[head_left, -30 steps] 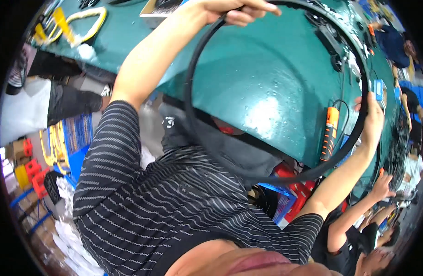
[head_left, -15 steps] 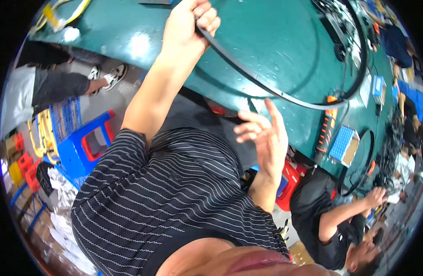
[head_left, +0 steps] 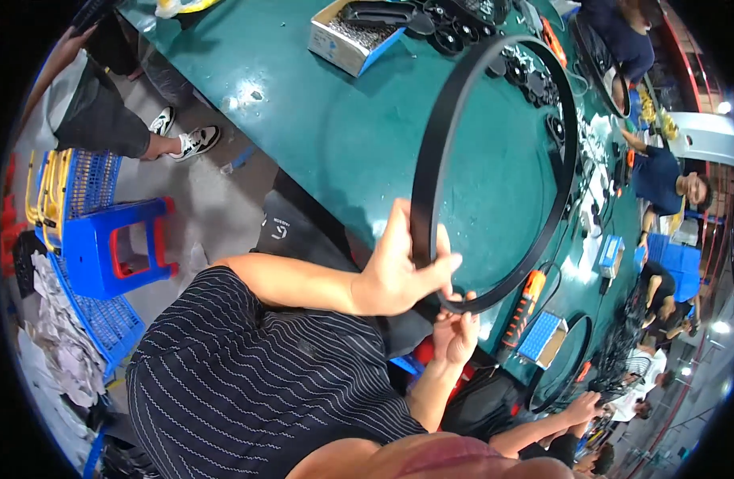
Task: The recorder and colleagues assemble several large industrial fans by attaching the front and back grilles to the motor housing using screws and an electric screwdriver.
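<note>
A large thin black ring [head_left: 431, 152] is held upright over the green table [head_left: 343, 136]. My left hand [head_left: 399, 275] grips the ring's lower left rim, thumb across the band. My right hand [head_left: 456, 335] sits just below it, its fingertips pinching the bottom of the ring. Both forearms rise from my black striped shirt at the lower edge.
On the table lie an open cardboard box of screws [head_left: 351, 36], black parts [head_left: 463, 24], an orange power screwdriver [head_left: 527, 295], a blue box [head_left: 543, 335] and a second black ring [head_left: 571, 371]. A blue stool [head_left: 111, 247] stands on the floor at left. Seated workers [head_left: 662, 176] line the right side.
My left hand has come down from the top of the view with the ring. My right hand, off the ring half a second ago, now holds its bottom rim.
</note>
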Demonstrator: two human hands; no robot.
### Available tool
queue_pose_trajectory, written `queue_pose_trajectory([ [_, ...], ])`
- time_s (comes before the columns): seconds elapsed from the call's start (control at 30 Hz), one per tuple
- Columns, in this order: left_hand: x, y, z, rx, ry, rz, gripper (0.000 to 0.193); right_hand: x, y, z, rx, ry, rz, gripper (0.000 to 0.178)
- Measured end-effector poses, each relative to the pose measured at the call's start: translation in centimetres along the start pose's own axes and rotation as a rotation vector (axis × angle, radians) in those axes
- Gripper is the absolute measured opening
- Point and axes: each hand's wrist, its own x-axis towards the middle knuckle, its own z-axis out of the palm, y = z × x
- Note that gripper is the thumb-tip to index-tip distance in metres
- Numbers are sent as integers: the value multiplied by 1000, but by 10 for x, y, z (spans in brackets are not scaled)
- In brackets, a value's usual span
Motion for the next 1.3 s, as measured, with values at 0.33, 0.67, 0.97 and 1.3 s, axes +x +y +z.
queue_pose_trajectory([
  [0.33, -30, 2, -18, 126, -383, 193, 56, 1, -13, -1, 24, -174, 173, 57],
  [0.67, -45, 0, -22, 37, -450, 147, 32, 18, -34, -2, -92, -223, 209, 63],
  [0.97, 47, 44, -49, 389, -7, 110, 60, 21, -50, 11, -351, -99, -124, 58],
  [1.3, 89, 32, -91, 461, 27, -130, 39, 8, -33, 25, -179, -55, -106, 38],
])
